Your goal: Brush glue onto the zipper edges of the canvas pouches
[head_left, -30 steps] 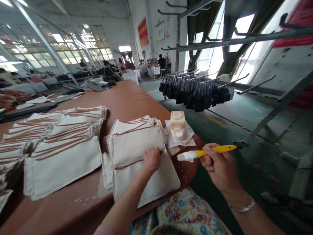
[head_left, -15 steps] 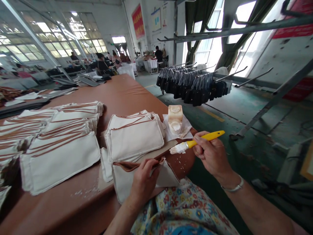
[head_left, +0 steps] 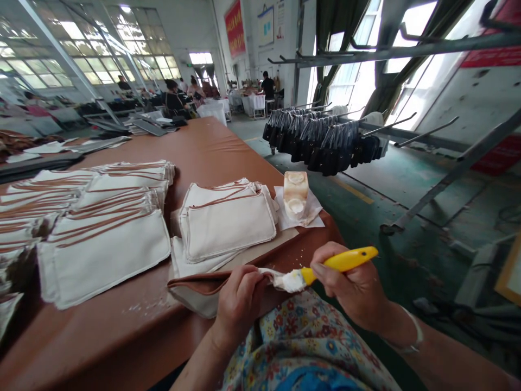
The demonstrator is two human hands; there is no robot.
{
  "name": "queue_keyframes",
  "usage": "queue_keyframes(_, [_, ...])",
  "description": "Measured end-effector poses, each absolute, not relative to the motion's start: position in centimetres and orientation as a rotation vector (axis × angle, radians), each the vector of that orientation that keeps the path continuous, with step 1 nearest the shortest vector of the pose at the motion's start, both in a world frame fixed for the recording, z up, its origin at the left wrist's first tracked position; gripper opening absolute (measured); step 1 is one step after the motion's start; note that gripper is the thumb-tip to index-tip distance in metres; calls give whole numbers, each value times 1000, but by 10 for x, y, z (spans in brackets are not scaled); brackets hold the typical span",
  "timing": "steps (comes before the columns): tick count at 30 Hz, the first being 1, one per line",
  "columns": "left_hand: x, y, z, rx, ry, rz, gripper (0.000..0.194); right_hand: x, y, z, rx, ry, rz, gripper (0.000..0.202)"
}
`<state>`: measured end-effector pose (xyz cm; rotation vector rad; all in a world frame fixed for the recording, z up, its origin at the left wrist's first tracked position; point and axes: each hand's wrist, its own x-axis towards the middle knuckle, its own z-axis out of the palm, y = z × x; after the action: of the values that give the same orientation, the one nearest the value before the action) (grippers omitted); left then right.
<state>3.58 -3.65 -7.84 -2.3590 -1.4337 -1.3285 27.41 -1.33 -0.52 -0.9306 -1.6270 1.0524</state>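
My left hand (head_left: 242,296) grips a white fabric pouch with brown lining (head_left: 199,297) at its upper edge, near the table's front edge. In my right hand (head_left: 350,282) is a paint brush (head_left: 344,259) with a yellow handle. White paste coats its bristles, which touch the pouch's edge just right of my left fingers. Behind the pouch lies a stack of white pouches (head_left: 230,222). A glue container (head_left: 296,190) with white paste at its mouth rests on a white sheet (head_left: 313,209) at the table's right edge.
More white pouches (head_left: 109,250) are piled in overlapping rows on the left of the brown-covered table (head_left: 211,146). Dried white flecks mark its front. A metal rack (head_left: 443,174) with hanging black items (head_left: 325,141) stands to the right. Several people work in the background.
My right hand has lowered the brush from above the table onto the pouch's edge. The pouch has tilted and shifted left in my left hand.
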Motion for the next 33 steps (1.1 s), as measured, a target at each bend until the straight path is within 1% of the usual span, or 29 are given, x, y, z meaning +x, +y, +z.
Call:
queue_keyframes(5, [35,-38,-77,-2331,-1437,-1320,13,273,-10,0,-940,-1554,827,12])
queue_keyframes(9, [34,-37,-77,-2312,-1476,-1358,11,263,-11,-6,-841,-1705,876,11])
queue_keyframes(11, [34,-36,-76,-2290,-1514,-1371,10,263,-14,-5,-789,-1797,846,10])
queue_keyframes(16, [33,-33,-78,-2222,-1578,-1399,12,262,-17,-1,-792,-1699,702,12])
queue_keyframes(19, [30,-31,-74,-2199,-1665,-1403,10,260,-18,-1,-700,-1741,773,11])
queue_keyframes(21, [25,-29,-56,-2236,-1733,-1398,11,265,-19,0,-717,-1651,818,11])
queue_keyframes(23, [17,-26,-22,-2347,-1823,-1397,17,275,-17,6,-785,-1413,807,9])
queue_keyframes(24, [12,-23,0,-2434,-1873,-1405,23,281,-16,11,-801,-1279,804,9])
queue_keyframes(25, [6,-21,24,-2525,-1935,-1419,33,287,-13,17,-796,-1164,810,8])
queue_keyframes(27, [-10,-15,66,-2660,-2033,-1504,62,298,-7,30,-759,-1006,834,8])
queue_keyframes(28, [-19,-11,81,-2596,-2087,-1528,71,303,-4,36,-736,-959,840,9])
queue_keyframes(29, [-29,-8,90,-2479,-2125,-1539,76,308,-2,41,-718,-928,839,9])
queue_keyframes(31, [-47,0,89,-2188,-2150,-1465,71,316,2,46,-696,-893,826,9])
queue_keyframes(33, [-61,9,69,-2049,-2134,-1313,62,322,4,42,-690,-879,835,8])
